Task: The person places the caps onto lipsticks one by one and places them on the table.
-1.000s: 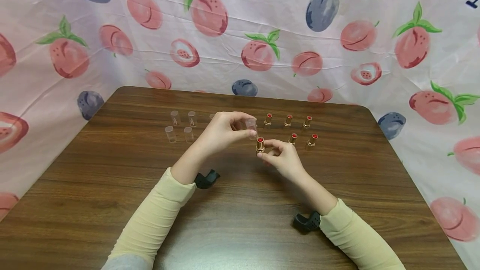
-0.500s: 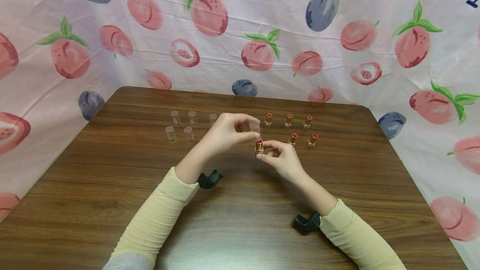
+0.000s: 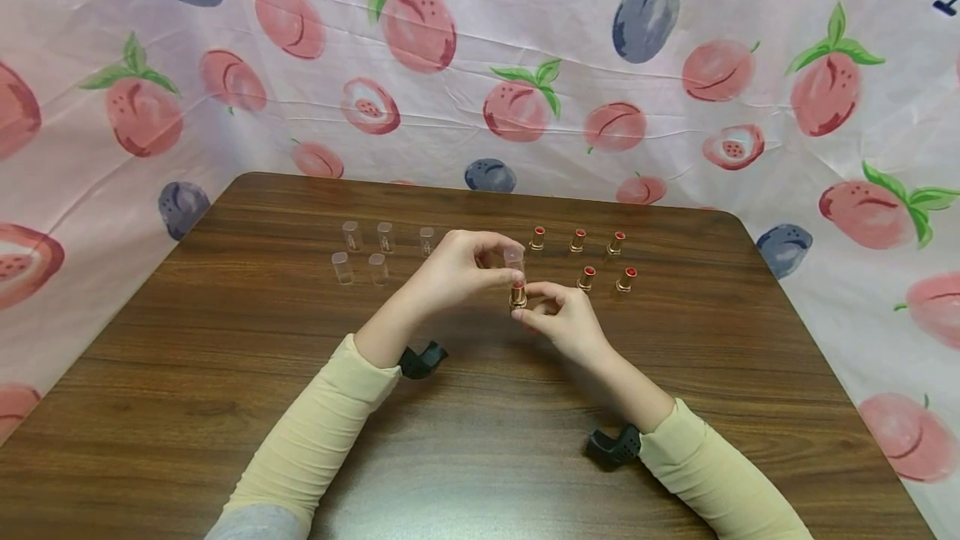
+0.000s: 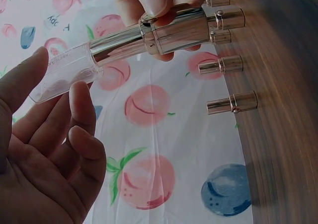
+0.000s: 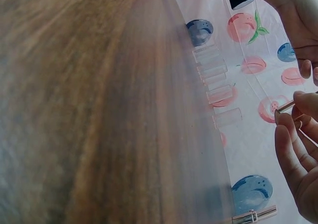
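My left hand (image 3: 465, 269) pinches a clear lipstick cap (image 3: 514, 257) between thumb and fingers above the middle of the table. Below it, my right hand (image 3: 568, 319) grips a gold lipstick (image 3: 517, 297) upright by its base, its red tip upward. In the left wrist view the mouth of the cap (image 4: 69, 75) sits over the end of the gold tube (image 4: 119, 44), the two roughly in line. The remaining fingers of the left hand (image 4: 54, 154) are loosely bent. In the right wrist view the fingers of the right hand (image 5: 288, 139) partly cover the lipstick (image 5: 285, 106).
Several clear caps (image 3: 378, 269) stand in two rows on the left of the brown wooden table (image 3: 247, 340). Several uncapped gold lipsticks (image 3: 626, 279) stand in two rows to the right of the hands. A fruit-print cloth (image 3: 570, 157) hangs behind the table.
My left hand has moved slightly right, bringing the cap from behind and above the lipstick to right over its tip. The right hand has barely moved.
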Demonstrator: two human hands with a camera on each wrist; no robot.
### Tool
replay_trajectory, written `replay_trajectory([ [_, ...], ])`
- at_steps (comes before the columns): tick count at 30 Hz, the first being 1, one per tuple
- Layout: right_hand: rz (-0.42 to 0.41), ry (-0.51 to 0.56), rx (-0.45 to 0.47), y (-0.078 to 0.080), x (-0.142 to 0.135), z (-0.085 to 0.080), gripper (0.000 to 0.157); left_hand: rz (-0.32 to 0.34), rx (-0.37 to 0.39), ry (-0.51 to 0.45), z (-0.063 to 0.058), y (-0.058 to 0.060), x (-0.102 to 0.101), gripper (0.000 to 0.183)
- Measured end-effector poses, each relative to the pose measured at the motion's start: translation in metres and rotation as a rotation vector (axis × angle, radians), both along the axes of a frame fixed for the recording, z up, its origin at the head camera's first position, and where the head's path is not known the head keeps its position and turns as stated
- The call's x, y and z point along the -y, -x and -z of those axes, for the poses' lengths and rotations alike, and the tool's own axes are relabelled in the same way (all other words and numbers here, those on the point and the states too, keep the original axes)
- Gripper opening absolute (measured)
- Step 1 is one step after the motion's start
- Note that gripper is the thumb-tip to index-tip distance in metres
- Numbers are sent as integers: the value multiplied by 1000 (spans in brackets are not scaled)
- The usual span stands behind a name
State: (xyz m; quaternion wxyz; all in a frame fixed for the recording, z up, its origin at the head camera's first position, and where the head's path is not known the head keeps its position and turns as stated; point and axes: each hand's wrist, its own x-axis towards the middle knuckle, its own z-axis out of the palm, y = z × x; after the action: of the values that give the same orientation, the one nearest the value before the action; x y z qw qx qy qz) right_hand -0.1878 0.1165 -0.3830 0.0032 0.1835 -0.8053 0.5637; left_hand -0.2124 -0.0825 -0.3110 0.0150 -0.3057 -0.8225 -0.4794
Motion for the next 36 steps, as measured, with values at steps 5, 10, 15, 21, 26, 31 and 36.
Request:
replay_trajectory([
  [5, -4, -5, 1, -4, 1, -7, 26, 26, -1, -2, 4, 1, -2, 27],
  [10, -10, 1, 9, -16, 6, -28, 26, 41, -3, -8, 5, 1, -3, 26],
  [15, 0, -3, -6, -19, 7, -33, 25, 47, 2, -6, 5, 0, -3, 26],
  [21, 19, -5, -33, -11, 4, -19, 25, 44, -8, -19, 6, 1, -4, 27],
  [26, 45, 23, -60, 0, -1, 1, 28, 31, 2, -35, 7, 1, -5, 29],
  [31, 75, 59, -61, 0, -1, 1, 27, 31, 17, -64, 7, 0, -6, 27],
  [36, 70, 76, -52, -8, 3, -13, 23, 32, 22, -73, 7, -1, -7, 26],
])
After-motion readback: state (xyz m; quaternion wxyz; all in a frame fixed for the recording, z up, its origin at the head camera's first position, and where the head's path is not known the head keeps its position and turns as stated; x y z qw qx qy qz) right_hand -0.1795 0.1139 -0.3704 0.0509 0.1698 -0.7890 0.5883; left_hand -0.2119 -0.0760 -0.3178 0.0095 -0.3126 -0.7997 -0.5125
